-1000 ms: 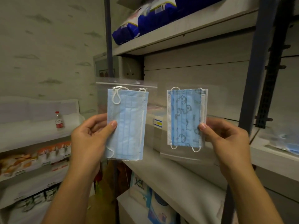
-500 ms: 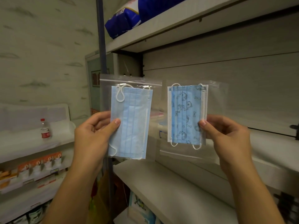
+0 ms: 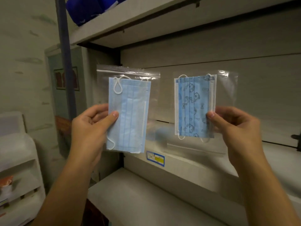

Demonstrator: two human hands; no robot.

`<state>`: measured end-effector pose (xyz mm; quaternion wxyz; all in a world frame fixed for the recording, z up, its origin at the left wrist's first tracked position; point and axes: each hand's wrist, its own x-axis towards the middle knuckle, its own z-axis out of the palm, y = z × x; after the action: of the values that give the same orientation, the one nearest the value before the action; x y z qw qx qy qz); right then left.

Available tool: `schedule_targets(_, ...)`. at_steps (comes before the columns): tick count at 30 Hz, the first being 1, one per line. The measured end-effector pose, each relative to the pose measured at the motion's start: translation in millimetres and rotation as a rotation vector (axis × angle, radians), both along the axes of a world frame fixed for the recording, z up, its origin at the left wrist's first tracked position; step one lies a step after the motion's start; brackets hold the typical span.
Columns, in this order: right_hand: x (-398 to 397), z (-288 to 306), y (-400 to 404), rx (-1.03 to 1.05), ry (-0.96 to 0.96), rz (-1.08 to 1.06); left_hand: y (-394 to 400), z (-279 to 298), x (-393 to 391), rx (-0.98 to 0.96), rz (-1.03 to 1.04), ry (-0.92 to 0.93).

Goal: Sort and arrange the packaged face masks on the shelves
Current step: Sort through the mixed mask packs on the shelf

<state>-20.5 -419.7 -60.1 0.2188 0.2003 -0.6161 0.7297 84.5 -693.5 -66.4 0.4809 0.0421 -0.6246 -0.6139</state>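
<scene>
Left hand [image 3: 91, 129] pinches a bagged plain blue mask [image 3: 128, 115], held upright in front of the shelf [image 3: 146, 193]. Right hand [image 3: 236, 128] pinches a bagged printed blue mask [image 3: 193, 106] alongside, the two apart. Blue packs [image 3: 86, 8] on the upper shelf [image 3: 130, 18].

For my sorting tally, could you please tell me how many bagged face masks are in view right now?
2. The plain blue mask is held up by the left hand; the patterned mask is held up by the right hand. More may be hidden elsewhere on the shelves.
</scene>
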Motion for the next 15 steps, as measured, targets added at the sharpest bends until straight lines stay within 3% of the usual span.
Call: schedule_targets(15, -66, 27, -32, 0.019, -0.032, -0.311, -25, 33, -181, -0.055, -0.391, -0.042)
